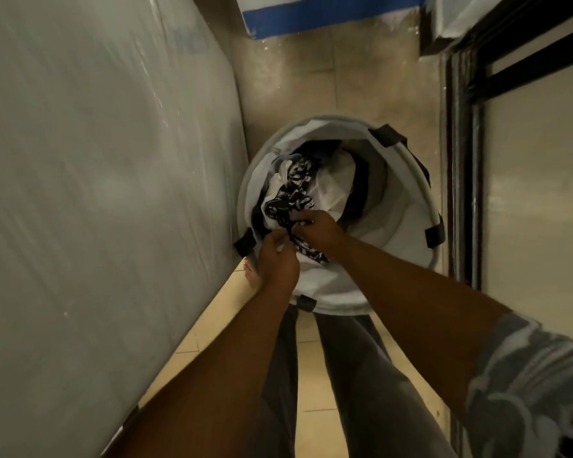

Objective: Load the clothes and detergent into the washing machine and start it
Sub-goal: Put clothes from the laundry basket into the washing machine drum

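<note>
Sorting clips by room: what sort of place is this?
Probably a narrow laundry corner at home: a basket of clothes on a tiled floor, between a plastic-wrapped panel and a door frame.

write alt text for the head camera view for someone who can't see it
Seen from above, a person's left hand and right hand both grip a black-and-white patterned garment at the near edge of a round white laundry basket holding more clothes. The basket stands on a tiled floor beside a large grey panel on the left.
</note>
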Available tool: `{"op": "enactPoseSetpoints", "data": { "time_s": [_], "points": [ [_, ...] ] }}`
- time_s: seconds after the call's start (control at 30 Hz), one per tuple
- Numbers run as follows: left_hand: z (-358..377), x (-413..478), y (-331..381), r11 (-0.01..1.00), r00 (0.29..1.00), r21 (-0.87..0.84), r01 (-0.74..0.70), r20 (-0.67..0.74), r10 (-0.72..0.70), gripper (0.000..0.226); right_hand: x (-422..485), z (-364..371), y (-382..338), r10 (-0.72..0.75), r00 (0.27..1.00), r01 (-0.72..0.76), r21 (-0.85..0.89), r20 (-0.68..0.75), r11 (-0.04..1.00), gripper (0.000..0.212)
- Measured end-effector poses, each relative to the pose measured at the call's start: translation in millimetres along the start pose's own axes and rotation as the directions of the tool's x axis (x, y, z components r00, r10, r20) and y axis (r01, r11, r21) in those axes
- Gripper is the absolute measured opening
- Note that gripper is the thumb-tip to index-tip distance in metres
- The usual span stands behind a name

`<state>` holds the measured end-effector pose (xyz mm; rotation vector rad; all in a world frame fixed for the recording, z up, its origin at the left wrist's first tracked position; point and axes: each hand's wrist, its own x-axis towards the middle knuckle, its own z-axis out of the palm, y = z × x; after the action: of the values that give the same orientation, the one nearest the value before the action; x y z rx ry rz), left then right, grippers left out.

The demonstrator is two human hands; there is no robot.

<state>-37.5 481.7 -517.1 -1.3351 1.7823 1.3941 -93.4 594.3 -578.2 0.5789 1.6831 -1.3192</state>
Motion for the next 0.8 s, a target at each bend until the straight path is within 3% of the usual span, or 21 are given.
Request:
{"op": "enactPoseSetpoints", "data": {
  "time_s": [0.07,0.13,0.27,0.3,0.37,0.43,0.47,0.53,0.57,0.6,0.67,0.73,0.8],
  "points": [
    [-3,-1,6,0.999,1.0,-0.038,0.004,-0.024,-0.005,0.031,-26,-8,2,-0.02,1.0,0.019,0.083,0.004,0.996,0.03],
    [-2,-5,20,0.996,1.0,-0.085,0.019,-0.005,-0.019,0.056,-64,-19,1,-0.047,0.996,0.036,0.144,0.074,0.989,0.027],
    [10,-13,36,0.995,0.971,-0.018,0.102,0.218,-0.096,0.087,-131,-36,8,-0.172,0.966,0.123,0.242,0.195,0.963,0.028],
    [11,-14,34,0.991,0.956,0.034,0.128,0.262,-0.133,0.086,-143,-40,8,-0.178,0.961,0.111,0.295,0.213,0.949,0.028],
    [13,-15,32,0.981,0.915,0.126,0.15,0.357,-0.186,0.064,-158,-47,9,-0.178,0.955,0.091,0.339,0.237,0.936,0.029],
    [11,-17,32,0.969,0.894,0.182,0.165,0.387,-0.225,0.038,-161,-51,9,-0.14,0.981,0.082,0.369,0.132,0.926,0.027],
    [9,-18,33,0.961,0.9,0.195,0.194,0.355,-0.254,0.032,-157,-51,11,-0.083,0.997,0.075,0.373,0.006,0.925,0.026],
    [-3,-23,35,0.945,0.904,0.16,0.286,0.281,-0.322,0.024,-142,-48,10,0.064,0.963,0.039,0.373,-0.26,0.927,0.026],
    [-9,-27,36,0.936,0.885,0.119,0.331,0.307,-0.351,0.022,-133,-46,8,0.142,0.938,-0.003,0.401,-0.316,0.916,0.031],
    [-16,-31,37,0.925,0.854,0.074,0.372,0.364,-0.372,0.024,-121,-42,8,0.213,0.933,-0.064,0.45,-0.289,0.891,0.039],
    [-32,-41,40,0.901,0.79,0.05,0.43,0.463,-0.402,0.026,-99,-37,4,0.278,0.959,-0.205,0.546,-0.054,0.812,0.058],
    [-44,-48,40,0.889,0.726,0.066,0.453,0.551,-0.411,0.026,-80,-31,-2,0.198,0.964,-0.267,0.611,0.179,0.746,0.066],
    [-53,-51,38,0.886,0.674,0.116,0.45,0.607,-0.422,0.025,-69,-27,-15,0.06,0.968,-0.214,0.678,0.243,0.703,0.056]
  ]
}}
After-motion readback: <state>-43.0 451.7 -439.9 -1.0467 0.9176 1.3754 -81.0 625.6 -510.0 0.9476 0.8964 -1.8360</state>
